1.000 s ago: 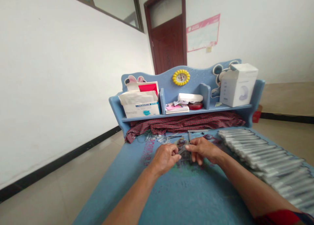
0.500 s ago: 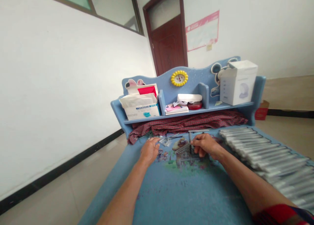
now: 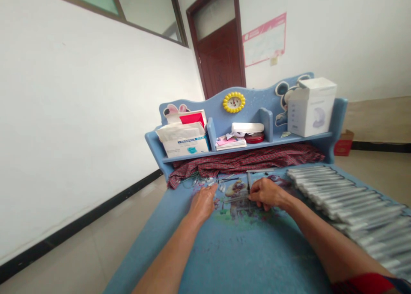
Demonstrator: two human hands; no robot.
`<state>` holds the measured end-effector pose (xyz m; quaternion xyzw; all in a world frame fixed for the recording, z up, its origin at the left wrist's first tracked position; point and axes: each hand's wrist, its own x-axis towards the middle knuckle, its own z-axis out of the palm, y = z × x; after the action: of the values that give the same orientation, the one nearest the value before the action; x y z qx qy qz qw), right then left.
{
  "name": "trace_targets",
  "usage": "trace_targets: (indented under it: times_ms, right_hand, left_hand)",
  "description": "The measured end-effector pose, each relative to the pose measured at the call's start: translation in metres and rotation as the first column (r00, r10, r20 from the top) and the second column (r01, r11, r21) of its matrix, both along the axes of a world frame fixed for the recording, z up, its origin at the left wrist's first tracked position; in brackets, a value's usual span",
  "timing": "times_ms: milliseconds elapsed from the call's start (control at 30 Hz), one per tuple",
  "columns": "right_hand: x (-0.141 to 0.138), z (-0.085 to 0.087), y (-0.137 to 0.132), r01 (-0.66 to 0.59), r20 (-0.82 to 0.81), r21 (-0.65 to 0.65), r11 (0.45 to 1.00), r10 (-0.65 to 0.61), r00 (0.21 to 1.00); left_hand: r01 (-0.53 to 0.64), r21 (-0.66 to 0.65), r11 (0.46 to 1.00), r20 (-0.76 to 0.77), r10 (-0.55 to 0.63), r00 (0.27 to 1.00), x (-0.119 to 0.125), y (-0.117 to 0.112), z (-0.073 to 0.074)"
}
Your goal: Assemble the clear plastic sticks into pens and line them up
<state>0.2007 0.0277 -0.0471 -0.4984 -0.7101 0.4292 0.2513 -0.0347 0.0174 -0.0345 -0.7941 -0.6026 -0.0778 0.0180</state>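
My right hand (image 3: 267, 193) is closed in a pinch on the near end of a thin clear pen barrel (image 3: 236, 199), which points left just above the blue table (image 3: 244, 251). Left of it, my left hand (image 3: 203, 204) lies low over the tabletop with its fingers stretched forward, at the edge of several small white and clear pieces (image 3: 222, 186). Dark thin rods (image 3: 229, 179) lie just beyond those pieces. A straight grey strip (image 3: 248, 179) stands out next to my right fingertips; its lower end is hidden by the hand.
Many grey pens (image 3: 340, 200) lie in rows along the table's right side. A checked cloth (image 3: 250, 159) is bunched under the blue shelf (image 3: 276, 141). On the shelf are a mask box (image 3: 189, 146), a red round tin (image 3: 254, 138) and a white carton (image 3: 311, 108).
My left hand has moved right and slightly forward on the tabletop. The barrel in my right hand has swung from slanting to nearly level, and the right hand has dropped slightly.
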Motion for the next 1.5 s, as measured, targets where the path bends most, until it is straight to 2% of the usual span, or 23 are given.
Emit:
trace_targets:
  times_ms: [100, 167, 233, 267, 300, 367, 433, 467, 533, 633, 1000, 1100, 1167, 1400, 1500]
  right_hand:
    - [0.001, 0.003, -0.003, -0.053, 0.044, 0.052, 0.997, 0.050, 0.998]
    - [0.001, 0.004, -0.005, -0.084, 0.056, 0.038, 0.996, 0.082, 0.995]
    - [0.000, 0.006, -0.007, -0.119, 0.040, -0.004, 0.993, 0.119, 0.992]
    - [-0.001, 0.007, -0.008, -0.132, 0.019, -0.032, 0.991, 0.133, 0.991]
    - [-0.001, 0.008, -0.009, -0.145, -0.013, -0.057, 0.988, 0.144, 0.989]
    - [-0.003, 0.011, -0.012, -0.159, -0.086, -0.092, 0.983, 0.151, 0.985]
    - [-0.004, 0.014, -0.015, -0.166, -0.149, -0.107, 0.980, 0.149, 0.977]
    - [-0.005, 0.016, -0.017, -0.173, -0.174, -0.111, 0.979, 0.152, 0.973]
    - [-0.006, 0.019, -0.020, -0.191, -0.215, -0.126, 0.974, 0.161, 0.963]
    - [-0.007, 0.021, -0.022, -0.207, -0.250, -0.137, 0.969, 0.169, 0.953]
    - [-0.010, 0.017, -0.022, -0.205, -0.236, -0.146, 0.968, 0.168, 0.957]
    - [-0.011, 0.015, -0.021, -0.199, -0.226, -0.137, 0.970, 0.165, 0.960]
    - [-0.012, 0.014, -0.021, -0.197, -0.207, -0.127, 0.972, 0.169, 0.964]
    - [-0.026, 0.006, -0.024, -0.163, -0.155, -0.036, 0.986, 0.156, 0.976]
    - [-0.032, 0.002, -0.028, -0.140, -0.129, 0.016, 0.990, 0.141, 0.982]
  left_hand:
    - [0.009, 0.039, 0.999, -0.030, -0.008, 1.000, 0.000, -0.004, 0.004]
    - [-0.015, 0.053, 0.998, 0.021, 0.014, 1.000, -0.001, -0.005, 0.006]
    - [-0.055, 0.061, 0.997, 0.173, 0.043, 0.984, -0.002, -0.004, 0.009]
    - [-0.083, 0.041, 0.996, 0.297, 0.067, 0.952, -0.002, -0.003, 0.010]
    - [-0.109, -0.008, 0.994, 0.441, 0.101, 0.892, -0.003, -0.002, 0.011]
    - [-0.121, -0.156, 0.980, 0.708, 0.197, 0.678, -0.004, 0.001, 0.014]
    - [-0.087, -0.272, 0.958, 0.858, 0.283, 0.429, -0.005, 0.004, 0.015]
    - [-0.066, -0.299, 0.952, 0.894, 0.304, 0.330, -0.006, 0.004, 0.015]
    - [-0.041, -0.319, 0.947, 0.926, 0.321, 0.197, -0.007, 0.005, 0.015]
    - [-0.016, -0.330, 0.944, 0.938, 0.330, 0.105, -0.007, 0.005, 0.014]
    - [0.022, -0.349, 0.937, 0.937, 0.349, -0.005, -0.003, 0.003, 0.013]
    - [0.071, -0.377, 0.924, 0.925, 0.380, -0.031, -0.001, 0.002, 0.012]
    - [0.107, -0.402, 0.910, 0.914, 0.406, -0.017, 0.000, 0.001, 0.011]
    - [0.128, -0.395, 0.910, 0.916, 0.380, 0.126, 0.000, 0.000, 0.012]
    - [0.161, -0.367, 0.916, 0.929, 0.351, 0.122, -0.001, 0.002, 0.011]
